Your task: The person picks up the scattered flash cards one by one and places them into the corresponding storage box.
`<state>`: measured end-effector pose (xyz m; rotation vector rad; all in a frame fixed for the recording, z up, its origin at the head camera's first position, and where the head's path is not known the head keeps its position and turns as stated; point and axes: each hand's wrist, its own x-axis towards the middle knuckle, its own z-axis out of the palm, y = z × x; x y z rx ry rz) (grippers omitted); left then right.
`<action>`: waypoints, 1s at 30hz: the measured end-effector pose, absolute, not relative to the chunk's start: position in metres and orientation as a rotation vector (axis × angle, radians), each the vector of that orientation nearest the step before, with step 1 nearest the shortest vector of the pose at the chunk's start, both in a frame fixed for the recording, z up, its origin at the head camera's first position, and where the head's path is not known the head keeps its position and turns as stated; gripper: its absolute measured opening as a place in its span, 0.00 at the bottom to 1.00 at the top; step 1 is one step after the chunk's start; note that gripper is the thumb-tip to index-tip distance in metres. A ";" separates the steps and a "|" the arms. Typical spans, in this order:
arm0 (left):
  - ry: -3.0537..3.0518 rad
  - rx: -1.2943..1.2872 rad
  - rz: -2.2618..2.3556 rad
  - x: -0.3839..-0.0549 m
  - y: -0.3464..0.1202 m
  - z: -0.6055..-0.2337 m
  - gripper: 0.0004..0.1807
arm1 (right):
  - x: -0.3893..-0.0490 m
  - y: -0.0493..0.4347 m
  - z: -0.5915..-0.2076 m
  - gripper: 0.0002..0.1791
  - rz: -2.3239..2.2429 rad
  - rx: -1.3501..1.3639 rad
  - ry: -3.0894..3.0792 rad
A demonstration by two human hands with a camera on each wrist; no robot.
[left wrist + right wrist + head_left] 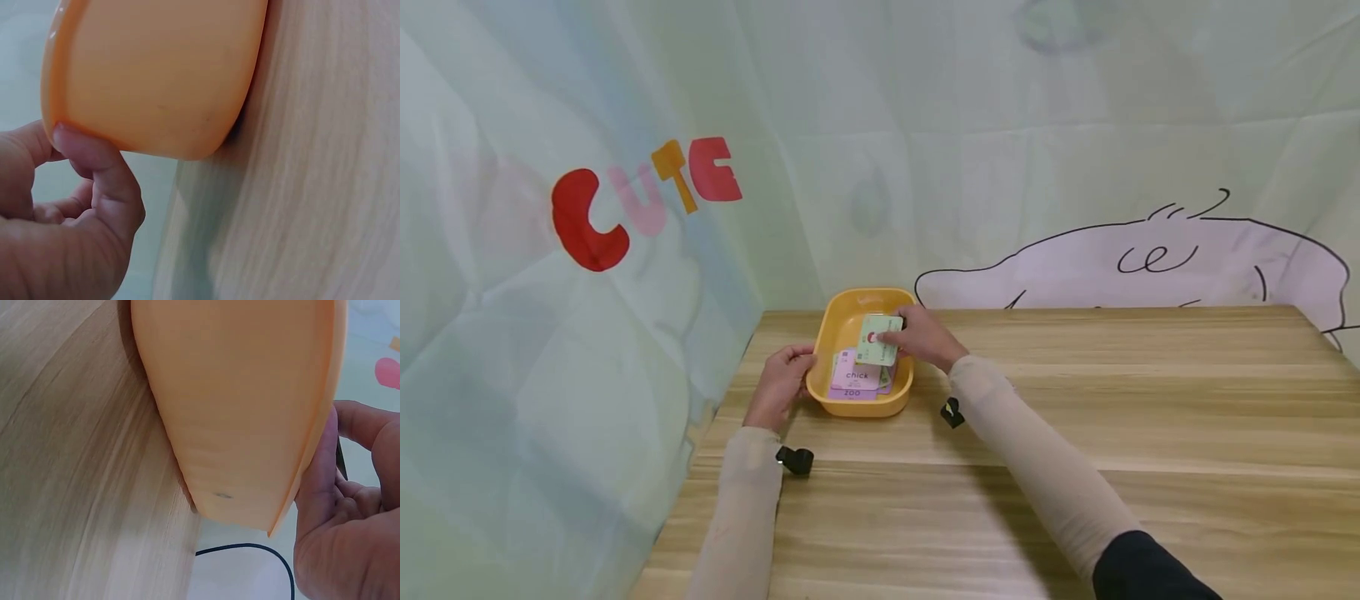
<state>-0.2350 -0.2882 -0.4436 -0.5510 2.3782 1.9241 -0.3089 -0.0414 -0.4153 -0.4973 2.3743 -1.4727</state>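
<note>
A yellow-orange plastic basket stands near the table's far left. Inside lie several word cards, among them a pink one reading "chick" and a purple one reading "zoo". My left hand grips the basket's left rim, its thumb against the wall in the left wrist view. My right hand pinches a pale green card above the pile. In the right wrist view that hand is beyond the basket's rim, and the card is mostly hidden.
The wooden table stretches to the right and toward me. A cloth backdrop with coloured letters and a pink cartoon figure hangs behind and left. Black camera mounts sit at both wrists.
</note>
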 end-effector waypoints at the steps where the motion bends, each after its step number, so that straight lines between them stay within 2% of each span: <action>1: 2.374 -0.548 1.934 -0.235 -0.288 -0.444 0.18 | -0.309 -0.041 -0.415 0.11 -1.474 -0.494 2.370; 15: 2.369 -0.526 1.955 -0.235 -0.289 -0.443 0.18 | -0.306 -0.043 -0.414 0.14 -1.508 -0.500 2.349; 30: 2.370 -0.514 1.966 -0.235 -0.289 -0.445 0.18 | -0.307 -0.041 -0.421 0.12 -1.594 -0.510 2.325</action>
